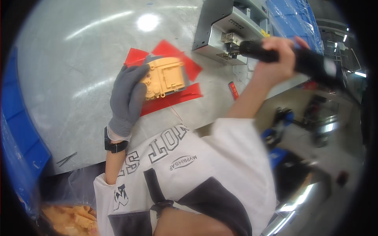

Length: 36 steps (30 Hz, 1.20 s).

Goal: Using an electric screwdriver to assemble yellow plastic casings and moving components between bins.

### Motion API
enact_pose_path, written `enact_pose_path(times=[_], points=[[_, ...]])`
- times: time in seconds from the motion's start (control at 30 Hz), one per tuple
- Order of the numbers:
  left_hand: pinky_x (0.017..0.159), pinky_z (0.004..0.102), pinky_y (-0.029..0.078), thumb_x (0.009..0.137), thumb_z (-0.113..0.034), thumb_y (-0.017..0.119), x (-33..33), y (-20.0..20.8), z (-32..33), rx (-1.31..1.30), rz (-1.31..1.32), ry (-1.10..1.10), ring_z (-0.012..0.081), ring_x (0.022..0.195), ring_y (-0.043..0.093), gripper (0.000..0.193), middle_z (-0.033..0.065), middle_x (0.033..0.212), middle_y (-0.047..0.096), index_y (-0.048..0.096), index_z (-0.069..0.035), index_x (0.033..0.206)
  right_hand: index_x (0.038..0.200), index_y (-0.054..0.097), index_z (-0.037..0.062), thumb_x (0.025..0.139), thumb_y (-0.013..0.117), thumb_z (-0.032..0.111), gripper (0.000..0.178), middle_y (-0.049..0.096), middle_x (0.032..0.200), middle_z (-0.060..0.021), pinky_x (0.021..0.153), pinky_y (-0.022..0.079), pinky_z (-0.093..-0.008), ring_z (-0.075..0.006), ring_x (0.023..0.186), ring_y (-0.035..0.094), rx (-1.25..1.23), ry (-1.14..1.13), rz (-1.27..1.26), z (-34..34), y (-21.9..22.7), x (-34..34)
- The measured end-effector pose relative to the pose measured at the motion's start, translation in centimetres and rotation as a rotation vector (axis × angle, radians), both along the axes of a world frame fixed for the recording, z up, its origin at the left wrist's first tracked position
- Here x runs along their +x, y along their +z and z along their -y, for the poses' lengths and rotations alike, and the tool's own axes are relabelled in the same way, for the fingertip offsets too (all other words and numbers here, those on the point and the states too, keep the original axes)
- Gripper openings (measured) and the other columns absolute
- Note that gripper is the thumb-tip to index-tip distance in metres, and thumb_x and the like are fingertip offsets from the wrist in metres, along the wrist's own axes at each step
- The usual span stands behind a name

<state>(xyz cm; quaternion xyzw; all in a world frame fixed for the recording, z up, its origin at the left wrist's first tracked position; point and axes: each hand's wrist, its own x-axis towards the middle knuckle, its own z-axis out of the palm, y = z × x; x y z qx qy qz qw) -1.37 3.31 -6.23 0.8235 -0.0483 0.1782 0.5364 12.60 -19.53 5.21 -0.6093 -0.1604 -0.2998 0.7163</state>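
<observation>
My left hand (pixel 128 94), in a grey glove, rests on the left side of a tan plastic housing part (pixel 165 78) and holds it down on the bench. The part lies on red tape marks (pixel 185 93) stuck to the grey bench top (pixel 78 59). My bare right hand (pixel 277 55) is raised over the bench's right edge and grips a black electric screwdriver (pixel 311 63). The tool's tip end points left toward a grey metal machine (pixel 220 29).
A blue bin (pixel 17 129) stands at the left edge. A blue covered crate (pixel 291 15) sits behind the machine. A small red item (pixel 233 90) lies near the bench edge. More tan plastic parts (pixel 73 220) fill a bag at the lower left. A dark tool (pixel 67 158) lies on the bench.
</observation>
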Motion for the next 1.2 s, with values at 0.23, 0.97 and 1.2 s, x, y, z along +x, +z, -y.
enact_pose_path(times=[0.23,0.97,1.2], points=[[0.101,0.0402,0.032,0.084,-0.012,0.047,-0.1,0.4,0.0,-0.063,-0.036,0.018,0.0294,0.103,0.055,0.032,0.0155,0.103,0.060,0.055,-0.001,0.113,0.104,0.043,0.0008,0.069,0.055,-0.003,0.037,0.049,0.056,-0.0070,0.052,0.043,-0.0316,-0.0175,0.044,0.047,0.067,0.178,-0.175,-0.1,-0.5,-1.8],[0.101,0.0415,0.030,0.090,-0.024,0.042,-0.3,0.7,-1.2,-0.135,-0.028,-0.010,0.0285,0.099,0.056,0.037,0.0130,0.107,0.059,0.050,-0.006,0.121,0.109,0.037,0.0028,0.067,0.057,-0.002,0.047,0.050,0.056,-0.0059,0.055,0.045,-0.0296,-0.0169,0.048,0.051,0.043,0.582,-0.106,-11.1,-0.1,-6.4],[0.104,0.0368,0.029,0.087,-0.012,0.046,-0.5,1.7,-1.6,-0.196,-0.155,-0.065,0.0273,0.115,0.048,0.033,0.0137,0.113,0.058,0.052,-0.001,0.117,0.105,0.038,-0.0004,0.067,0.060,-0.002,0.044,0.052,0.056,-0.0054,0.056,0.048,-0.0287,-0.0153,0.049,0.054,-0.124,0.544,-0.171,-11.6,-0.6,-5.1]])
